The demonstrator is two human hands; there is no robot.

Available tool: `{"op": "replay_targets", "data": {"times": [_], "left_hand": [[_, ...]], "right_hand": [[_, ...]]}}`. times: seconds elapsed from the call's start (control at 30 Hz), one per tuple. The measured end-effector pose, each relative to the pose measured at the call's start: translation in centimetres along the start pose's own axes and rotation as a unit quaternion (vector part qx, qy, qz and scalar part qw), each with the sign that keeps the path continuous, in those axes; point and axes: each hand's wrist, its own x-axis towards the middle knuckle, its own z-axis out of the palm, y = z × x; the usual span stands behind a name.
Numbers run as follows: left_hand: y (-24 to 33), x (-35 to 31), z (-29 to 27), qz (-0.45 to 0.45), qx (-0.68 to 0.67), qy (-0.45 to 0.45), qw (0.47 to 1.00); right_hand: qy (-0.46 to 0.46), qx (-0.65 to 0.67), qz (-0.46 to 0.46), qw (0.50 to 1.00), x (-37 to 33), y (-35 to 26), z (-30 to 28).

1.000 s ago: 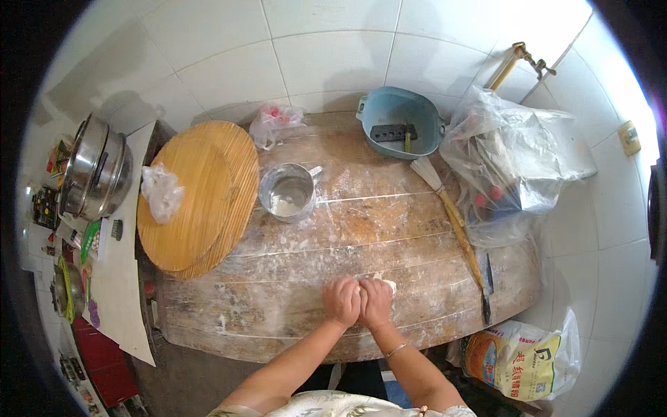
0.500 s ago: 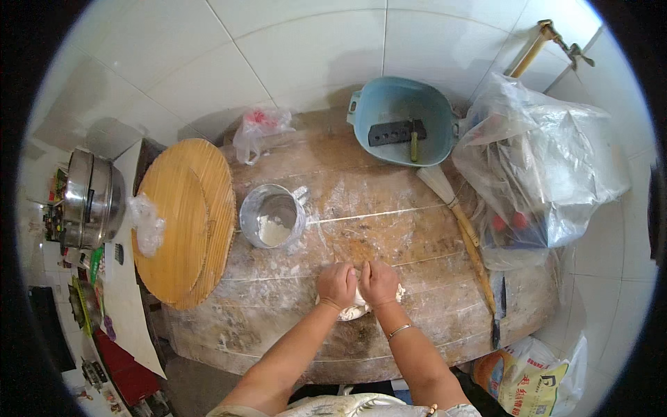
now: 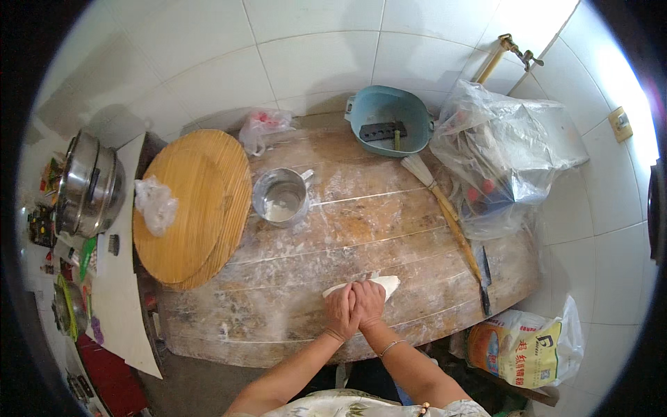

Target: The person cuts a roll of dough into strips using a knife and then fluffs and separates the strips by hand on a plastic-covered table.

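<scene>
Both of my hands press down together on a piece of pale dough (image 3: 386, 283) near the front of the floury wooden table (image 3: 243, 313). Its ends stick out on either side; the middle is hidden beneath my hands. My left hand (image 3: 340, 309) is closed over the dough's left part. Against it, its fingers bent, lies my right hand (image 3: 369, 301), with a bracelet on that wrist. Farther back and to the left stands a metal mug (image 3: 281, 186) with some white flour at its bottom.
A round wooden lid (image 3: 187, 208) with a crumpled plastic bag (image 3: 155, 205) lies left. A blue-grey basin (image 3: 389, 104) stands at the back. On the right are a brush (image 3: 451, 215), a knife (image 3: 485, 271) and a plastic-covered bundle (image 3: 507, 153); below, a printed sack (image 3: 517, 347).
My hands have come from side by side to pressed against each other. The dough beneath now stretches out more sideways. The whole view has shifted slightly.
</scene>
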Motion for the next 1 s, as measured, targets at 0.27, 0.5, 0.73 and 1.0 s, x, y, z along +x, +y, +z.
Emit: {"op": "replay_targets", "data": {"times": [0.27,0.5,0.73,1.0], "left_hand": [[-4.5,7.5,3.1,-0.029,0.054,0.002,0.998],[-6.0,12.0,5.8,-0.262,0.036,0.091,0.96],[-6.7,10.9,5.7,-0.308,0.053,-0.046,0.949],[-5.0,3.1,4.5,-0.298,0.092,0.018,0.95]], "right_hand": [[0.008,0.004,0.052,0.999,7.2,3.1,4.5],[-0.03,0.05,0.108,0.992,12.3,4.8,6.9],[-0.063,0.284,0.233,0.928,15.7,6.7,5.7],[-0.258,0.118,0.258,0.923,11.4,11.6,-0.7]]}}
